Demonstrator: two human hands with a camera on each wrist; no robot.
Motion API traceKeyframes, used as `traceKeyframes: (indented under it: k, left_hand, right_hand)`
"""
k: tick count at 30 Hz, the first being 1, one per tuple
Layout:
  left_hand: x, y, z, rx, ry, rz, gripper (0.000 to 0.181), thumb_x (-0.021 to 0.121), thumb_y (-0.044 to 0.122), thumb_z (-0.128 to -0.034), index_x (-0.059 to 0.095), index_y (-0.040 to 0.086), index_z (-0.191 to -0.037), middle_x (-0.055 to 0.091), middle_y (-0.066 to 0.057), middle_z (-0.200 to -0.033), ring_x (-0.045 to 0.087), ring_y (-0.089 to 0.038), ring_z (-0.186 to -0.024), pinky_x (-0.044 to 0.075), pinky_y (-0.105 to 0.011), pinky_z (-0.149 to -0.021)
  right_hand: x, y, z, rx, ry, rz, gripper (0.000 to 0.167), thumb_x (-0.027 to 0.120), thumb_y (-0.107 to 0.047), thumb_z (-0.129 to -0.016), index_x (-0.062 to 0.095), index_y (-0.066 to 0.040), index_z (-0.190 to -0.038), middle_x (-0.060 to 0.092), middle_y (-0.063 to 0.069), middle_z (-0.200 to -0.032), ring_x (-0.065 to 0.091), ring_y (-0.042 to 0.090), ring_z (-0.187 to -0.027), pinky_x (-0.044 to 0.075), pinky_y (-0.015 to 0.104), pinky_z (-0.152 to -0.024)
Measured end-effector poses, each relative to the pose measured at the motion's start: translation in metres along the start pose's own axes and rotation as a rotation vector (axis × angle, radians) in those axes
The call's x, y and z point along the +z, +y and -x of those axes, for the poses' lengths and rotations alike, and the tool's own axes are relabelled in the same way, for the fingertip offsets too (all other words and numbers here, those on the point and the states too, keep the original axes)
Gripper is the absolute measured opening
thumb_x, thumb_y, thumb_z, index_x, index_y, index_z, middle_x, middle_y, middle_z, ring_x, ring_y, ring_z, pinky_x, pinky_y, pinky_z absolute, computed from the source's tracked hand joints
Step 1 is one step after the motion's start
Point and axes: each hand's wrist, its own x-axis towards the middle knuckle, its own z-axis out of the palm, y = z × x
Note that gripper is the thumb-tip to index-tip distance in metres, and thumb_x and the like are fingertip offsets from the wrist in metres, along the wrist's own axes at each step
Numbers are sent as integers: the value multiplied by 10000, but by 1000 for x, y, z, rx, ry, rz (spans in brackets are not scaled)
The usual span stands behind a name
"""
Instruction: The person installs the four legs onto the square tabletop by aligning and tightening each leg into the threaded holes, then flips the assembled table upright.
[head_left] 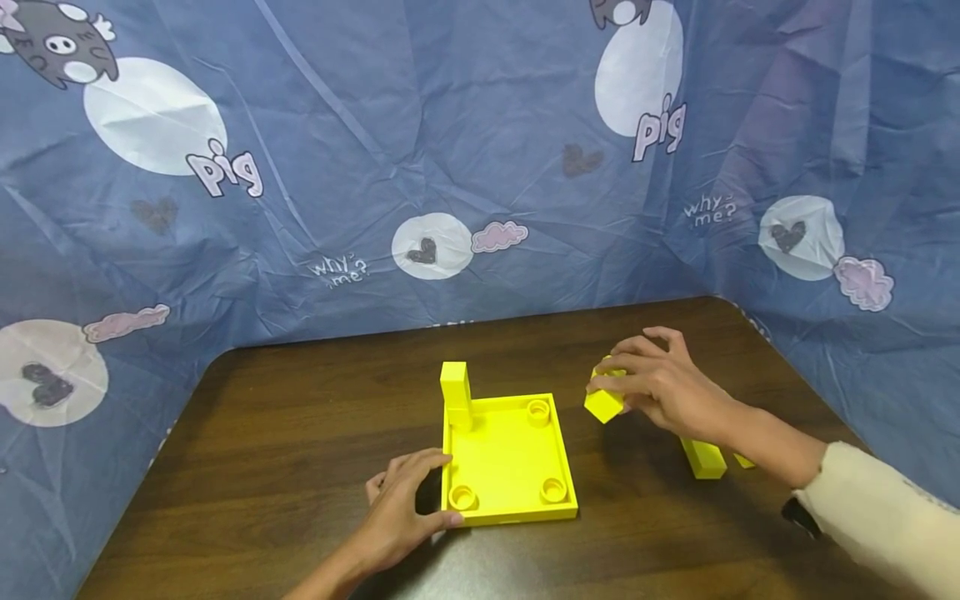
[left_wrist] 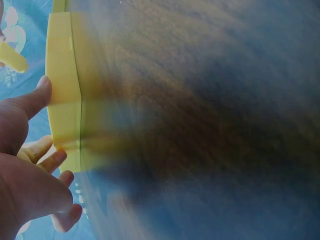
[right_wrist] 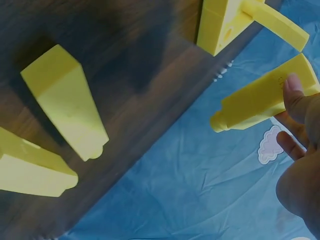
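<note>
A shallow yellow square base (head_left: 510, 457) with raised walls lies on the table. Round sockets show in three of its corners; an upright yellow post (head_left: 456, 387) stands at the far-left corner. At the base's left side, my left hand (head_left: 397, 504) touches the wall with its index finger and the near-left corner with its thumb. Off to the right, my right hand (head_left: 671, 385) grips another square yellow post (right_wrist: 267, 97) above the table. A round peg protrudes from that post's lower end in the right wrist view. My right fingers partly hide the post in the head view.
Two loose yellow posts, one nearer the held post (right_wrist: 67, 100) and one farther left (right_wrist: 30, 167), lie on the dark wooden table (head_left: 300, 433). A blue printed cloth (head_left: 375, 167) hangs behind the table and along its sides.
</note>
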Motion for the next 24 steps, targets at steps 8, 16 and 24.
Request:
traceKeyframes:
  k: [8,16,24]
  left_hand:
    - [0,0,0,-1,-1,-6,671,844,367,-681,591,160,-1267,547,-21,-1351,415,-233,-1214,168,-538,-895]
    - [0,1,0,7,6,-14,670,851,351,-673,595,150,-1259,555,-22,-1341,416,-228,-1212,171,-536,-898]
    - [0,1,0,-2,-3,-9,672,848,359,-675,592,151,-1260,553,-23,-1342,408,-243,-1224,164,-547,-903]
  right_hand:
    - [4,-6,-8,3,28,-45,565,819,-50,-692,681,-246,-1204,685,-32,-1109,521,208,-1110,183,618,-977]
    - [7,-10,-18,59,45,-125,524,814,-67,-714,689,-247,-1190,685,-61,-1124,512,197,-1111,175,599,-971]
    - [12,-12,-30,250,78,-414,526,821,-38,-699,700,-217,-1178,685,-89,-1099,491,141,-1078,167,497,-917]
